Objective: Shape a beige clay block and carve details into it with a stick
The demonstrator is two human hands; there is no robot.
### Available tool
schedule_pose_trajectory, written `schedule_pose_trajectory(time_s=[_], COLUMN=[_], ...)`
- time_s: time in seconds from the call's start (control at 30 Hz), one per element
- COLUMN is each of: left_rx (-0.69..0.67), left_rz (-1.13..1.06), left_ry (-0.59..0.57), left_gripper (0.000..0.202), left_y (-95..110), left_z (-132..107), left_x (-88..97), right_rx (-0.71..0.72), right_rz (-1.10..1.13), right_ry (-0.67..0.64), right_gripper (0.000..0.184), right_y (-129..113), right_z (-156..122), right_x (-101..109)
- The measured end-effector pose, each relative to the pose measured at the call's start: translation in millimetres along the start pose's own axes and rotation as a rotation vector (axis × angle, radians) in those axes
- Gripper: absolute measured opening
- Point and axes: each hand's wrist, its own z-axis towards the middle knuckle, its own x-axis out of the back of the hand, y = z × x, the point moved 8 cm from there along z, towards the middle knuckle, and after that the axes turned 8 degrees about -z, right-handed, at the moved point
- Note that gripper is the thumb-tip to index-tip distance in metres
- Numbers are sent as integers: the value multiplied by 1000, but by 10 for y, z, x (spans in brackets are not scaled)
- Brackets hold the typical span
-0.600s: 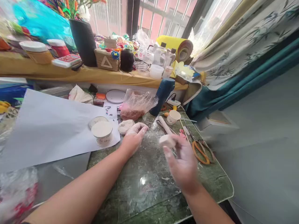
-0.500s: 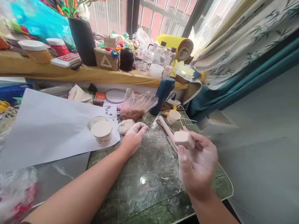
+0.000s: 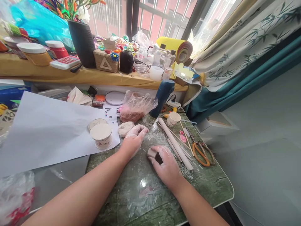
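My left hand [image 3: 136, 136], dusted white, rests on the tabletop with its fingers curled together towards the thumb; nothing shows between them. Beside it, on its left, lies a pale, lumpy piece of clay [image 3: 125, 129]. My right hand [image 3: 167, 164] grips a small pale clay block [image 3: 152, 153] between thumb and fingers, low at the table surface. The hand hides part of the block. A paper cup with a flat pale round on top [image 3: 101, 133] stands on the white sheet [image 3: 58, 128]. Behind that cup lies a flat pale disc [image 3: 95, 123].
Right of my right hand lie a pale rolling pin [image 3: 175, 142], thin sticks and orange-handled scissors [image 3: 201, 153]. Farther back are another paper cup [image 3: 173, 119], a dark blue bottle [image 3: 162, 98] and a plastic bag of reddish-brown material [image 3: 133, 114]. A crowded sill [image 3: 82, 75] runs behind.
My right hand has moved down and left with the clay block, from above the table to its surface. The rolling pin and scissors now show. My left hand has stayed in place.
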Motion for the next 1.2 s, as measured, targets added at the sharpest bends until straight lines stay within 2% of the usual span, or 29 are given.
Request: schedule_pose_trajectory(time_s=[0.07,0.17,0.23,0.27,0.33,0.4,0.43,0.5,0.57,0.67,0.73,0.8,0.87,0.97,1.03,1.07,1.13,1.2], left_rx=[-9,-15,-11,-8,-7,-7,-8,-11,-13,-10,-7,-6,-2,-1,-3,-2,6,10], left_rz=[18,43,46,45,34,19,14,15,13,1,10,28,41,44,42,40,35,29], left_ry=[-4,-9,-5,-2,4,7,7,1,-8,-3,6,9,8,3,-3,-2,5,12], left_gripper=[25,26,26,26,26,26,26,26,26,26,25,25,25,26,26,27,26,25], left_y=[-1,2,4,6,13,18,19,21,26,54,83,105,106,80,66,62,57,54], left_z=[-1,-4,-6,-8,-10,-11,-11,-10,-8,-13,-20,-26,-27,-23,-20,-19,-20,-21], left_x=[0,0,4,6,10,10,8,-1,-11,-7,3,9,8,2,-4,-3,5,13], right_rx=[-45,-86,-53,-15,85,191,233,281,277,218,162,133,189,241,147,103,98,146], right_rz=[80,259,338,336,211,-10,-95,-183,-183,-149,-104,-55,-11,61,125,142,107,-10], right_ry=[87,321,469,485,362,174,143,162,149,21,-25,-34,23,268,456,496,409,198], right_gripper=[23,30,36,37,35,34,36,40,43,57,59,49,41,44,49,50,49,48], right_y=[-33,-128,-193,-225,-281,-285,-264,-212,-164,-117,-102,-133,-259,-423,-372,-325,-266,-216], right_z=[22,21,-17,-34,-55,-116,-166,-250,-270,-206,-153,-110,-75,-31,-24,-25,-9,-9], right_x=[184,610,822,847,701,420,324,236,176,10,-68,-65,84,557,832,879,754,445])
